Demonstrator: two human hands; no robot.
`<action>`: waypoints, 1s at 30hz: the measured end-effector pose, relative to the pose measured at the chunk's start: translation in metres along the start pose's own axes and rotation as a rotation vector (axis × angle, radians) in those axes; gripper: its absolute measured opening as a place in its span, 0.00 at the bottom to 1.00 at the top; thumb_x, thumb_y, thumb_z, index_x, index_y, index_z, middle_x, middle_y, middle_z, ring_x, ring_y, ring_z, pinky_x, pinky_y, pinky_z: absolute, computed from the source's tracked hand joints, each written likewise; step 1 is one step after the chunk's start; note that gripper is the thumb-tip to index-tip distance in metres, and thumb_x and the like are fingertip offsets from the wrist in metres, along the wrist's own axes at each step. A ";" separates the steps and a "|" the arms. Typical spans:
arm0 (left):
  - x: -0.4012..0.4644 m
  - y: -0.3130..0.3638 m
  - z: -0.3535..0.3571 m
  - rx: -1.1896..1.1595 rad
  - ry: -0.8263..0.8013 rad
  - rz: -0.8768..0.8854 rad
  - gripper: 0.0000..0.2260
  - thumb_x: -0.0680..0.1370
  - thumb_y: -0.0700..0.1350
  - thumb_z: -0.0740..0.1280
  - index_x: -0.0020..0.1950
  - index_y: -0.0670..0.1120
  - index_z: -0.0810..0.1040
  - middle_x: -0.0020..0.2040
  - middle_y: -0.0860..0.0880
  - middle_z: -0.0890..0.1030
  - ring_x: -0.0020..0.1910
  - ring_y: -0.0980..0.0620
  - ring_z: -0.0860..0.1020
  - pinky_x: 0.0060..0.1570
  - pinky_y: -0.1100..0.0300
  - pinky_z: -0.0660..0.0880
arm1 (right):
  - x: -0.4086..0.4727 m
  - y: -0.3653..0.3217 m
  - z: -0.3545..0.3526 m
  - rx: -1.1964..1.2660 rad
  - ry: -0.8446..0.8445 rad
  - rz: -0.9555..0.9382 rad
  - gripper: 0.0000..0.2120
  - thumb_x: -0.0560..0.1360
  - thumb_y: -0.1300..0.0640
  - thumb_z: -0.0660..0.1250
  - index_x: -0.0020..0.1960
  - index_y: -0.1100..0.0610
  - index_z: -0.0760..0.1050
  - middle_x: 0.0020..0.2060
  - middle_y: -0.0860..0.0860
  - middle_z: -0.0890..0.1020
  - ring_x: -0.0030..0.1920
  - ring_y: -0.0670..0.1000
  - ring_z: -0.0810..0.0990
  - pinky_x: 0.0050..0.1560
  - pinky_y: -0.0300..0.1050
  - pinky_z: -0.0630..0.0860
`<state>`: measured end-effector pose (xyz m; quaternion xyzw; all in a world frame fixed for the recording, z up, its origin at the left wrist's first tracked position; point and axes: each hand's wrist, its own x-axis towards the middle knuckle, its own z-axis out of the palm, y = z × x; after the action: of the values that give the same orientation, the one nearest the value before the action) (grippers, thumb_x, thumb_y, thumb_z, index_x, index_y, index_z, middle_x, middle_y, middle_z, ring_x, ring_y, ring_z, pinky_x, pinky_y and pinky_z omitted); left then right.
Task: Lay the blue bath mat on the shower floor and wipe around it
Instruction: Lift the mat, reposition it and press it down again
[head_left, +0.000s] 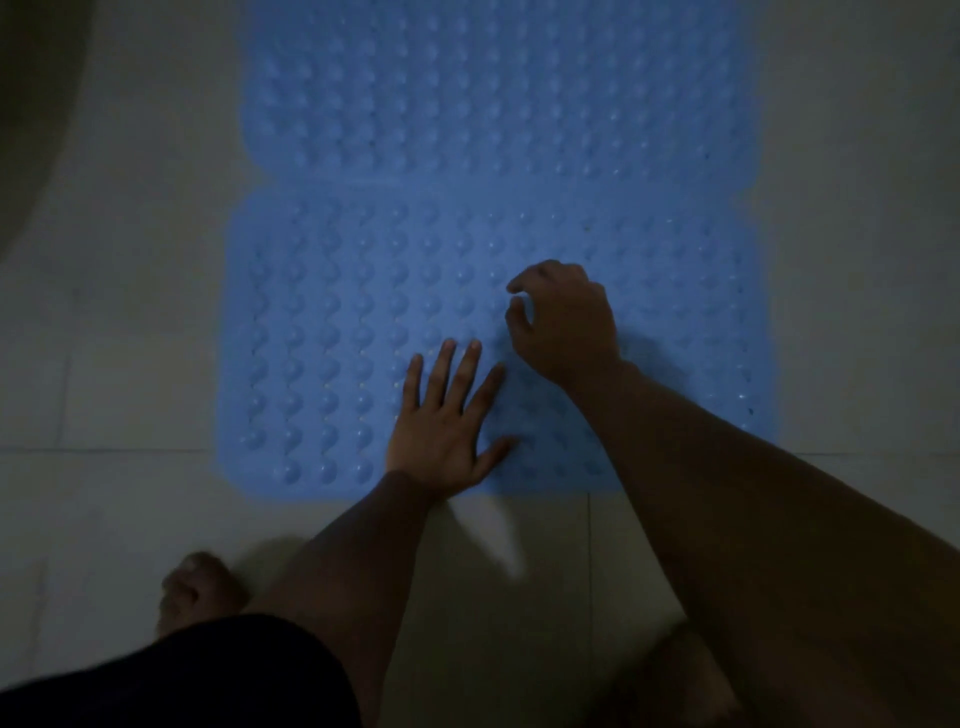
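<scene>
The blue bath mat (405, 218) lies spread flat on the pale tiled floor (130, 322), its bumpy surface facing up and a crease running across its middle. My left hand (447, 421) lies flat on the mat's near part, fingers straight and spread. Just to its right, my right hand (563, 319) hovers at the mat with fingers curled and thumb close to the fingertips; I see nothing held between them. No cloth is in view.
The light is dim. My bare left foot (195, 592) stands on the tiles at the lower left, and my knee in dark shorts (208, 675) fills the bottom left. A dark curved shape (36, 104) borders the upper left corner.
</scene>
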<state>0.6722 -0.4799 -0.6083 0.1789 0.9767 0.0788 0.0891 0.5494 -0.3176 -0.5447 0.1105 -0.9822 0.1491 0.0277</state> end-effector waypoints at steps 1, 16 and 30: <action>-0.001 0.000 0.001 -0.013 -0.001 0.003 0.38 0.79 0.71 0.53 0.83 0.50 0.56 0.83 0.43 0.50 0.82 0.38 0.45 0.76 0.32 0.50 | -0.003 0.000 0.003 0.011 -0.014 -0.002 0.10 0.72 0.51 0.64 0.50 0.51 0.81 0.48 0.50 0.82 0.52 0.57 0.80 0.48 0.52 0.74; -0.014 -0.119 -0.079 -0.119 0.051 -0.274 0.27 0.75 0.51 0.57 0.74 0.48 0.73 0.67 0.45 0.78 0.71 0.39 0.71 0.62 0.43 0.70 | -0.024 -0.110 0.010 0.120 -0.247 -0.006 0.17 0.73 0.51 0.58 0.56 0.53 0.81 0.50 0.54 0.82 0.53 0.62 0.80 0.53 0.57 0.76; -0.072 -0.191 -0.060 -0.032 0.105 -0.378 0.25 0.81 0.55 0.55 0.77 0.47 0.68 0.76 0.42 0.69 0.79 0.39 0.59 0.69 0.42 0.65 | -0.092 -0.171 0.100 -0.120 -0.380 -0.140 0.39 0.80 0.33 0.49 0.81 0.56 0.51 0.81 0.57 0.46 0.81 0.57 0.41 0.75 0.70 0.46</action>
<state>0.6626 -0.6902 -0.5748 -0.0133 0.9948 0.0854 0.0544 0.6750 -0.4881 -0.5991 0.2026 -0.9669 0.0646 -0.1413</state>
